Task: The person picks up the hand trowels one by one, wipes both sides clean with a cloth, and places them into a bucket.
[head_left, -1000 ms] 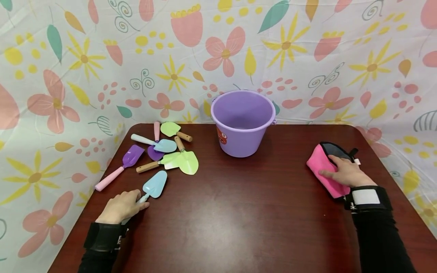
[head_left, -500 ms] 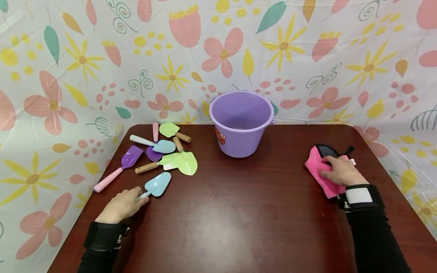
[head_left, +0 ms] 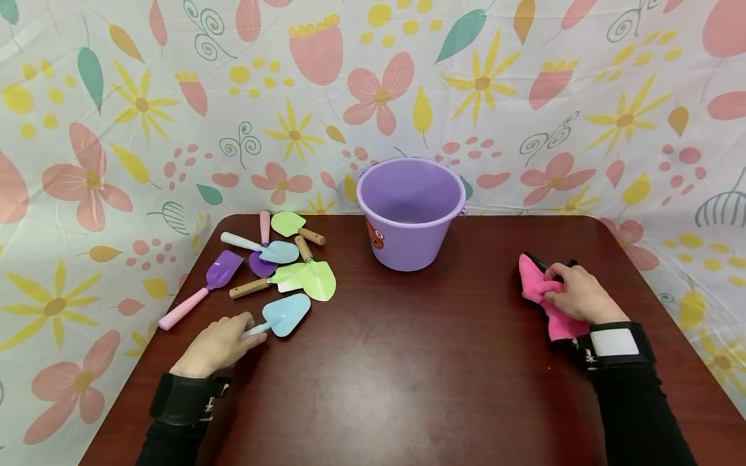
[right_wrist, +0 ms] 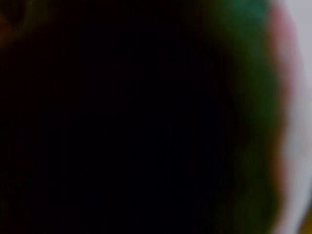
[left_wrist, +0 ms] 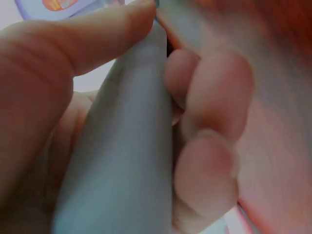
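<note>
Near left on the bench (head_left: 408,362), the blue trowel (head_left: 283,315), judged light, stiff and smooth, is pinched at its handle by the left hand (head_left: 217,344); near right, the soft, limp pink cloth (head_left: 544,299) is gripped bunched in the right hand (head_left: 578,294).

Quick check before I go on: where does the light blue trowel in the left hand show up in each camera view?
Head: light blue trowel lies lower left on the table; the left hand grips its handle.
Left wrist: only the pale handle fills the middle, with fingers curled round it.
Right wrist: not in it; the picture is dark and blurred.
Shared landmark: the purple bucket, whose sticker peeks in at the left wrist view's top edge.
</note>
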Tool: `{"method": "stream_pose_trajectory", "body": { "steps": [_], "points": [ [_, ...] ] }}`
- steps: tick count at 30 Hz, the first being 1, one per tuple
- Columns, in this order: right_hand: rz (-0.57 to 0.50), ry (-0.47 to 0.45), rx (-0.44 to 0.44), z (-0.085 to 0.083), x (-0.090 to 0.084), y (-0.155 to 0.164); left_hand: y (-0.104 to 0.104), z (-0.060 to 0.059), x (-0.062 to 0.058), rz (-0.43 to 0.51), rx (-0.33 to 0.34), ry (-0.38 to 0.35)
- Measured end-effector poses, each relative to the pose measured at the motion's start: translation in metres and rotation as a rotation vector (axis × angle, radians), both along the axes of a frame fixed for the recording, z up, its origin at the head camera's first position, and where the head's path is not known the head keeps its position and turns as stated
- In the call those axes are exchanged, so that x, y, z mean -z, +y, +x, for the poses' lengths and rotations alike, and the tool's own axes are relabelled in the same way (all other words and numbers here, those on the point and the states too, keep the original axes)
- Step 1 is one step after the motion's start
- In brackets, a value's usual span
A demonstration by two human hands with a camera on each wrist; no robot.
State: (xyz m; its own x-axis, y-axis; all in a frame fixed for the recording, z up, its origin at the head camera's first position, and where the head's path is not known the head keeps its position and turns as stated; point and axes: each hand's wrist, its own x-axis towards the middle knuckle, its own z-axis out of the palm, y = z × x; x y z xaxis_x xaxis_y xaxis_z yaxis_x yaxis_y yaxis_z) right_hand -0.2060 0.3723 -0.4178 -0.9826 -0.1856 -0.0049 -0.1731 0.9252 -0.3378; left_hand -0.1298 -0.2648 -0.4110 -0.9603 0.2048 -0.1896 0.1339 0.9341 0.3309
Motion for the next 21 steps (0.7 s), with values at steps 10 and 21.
{"method": "stream_pose_trajectory", "body": {
  "steps": [10, 21],
  "points": [
    [-0.054, 0.116, 0.0, 0.01, -0.025, -0.019, 0.02, -0.012, -0.011, 0.001, 0.048, 0.03],
    [-0.064, 0.275, -0.07, 0.023, -0.057, -0.047, 0.037, -0.02, -0.022, 0.014, 0.103, 0.035]
  ]
}}
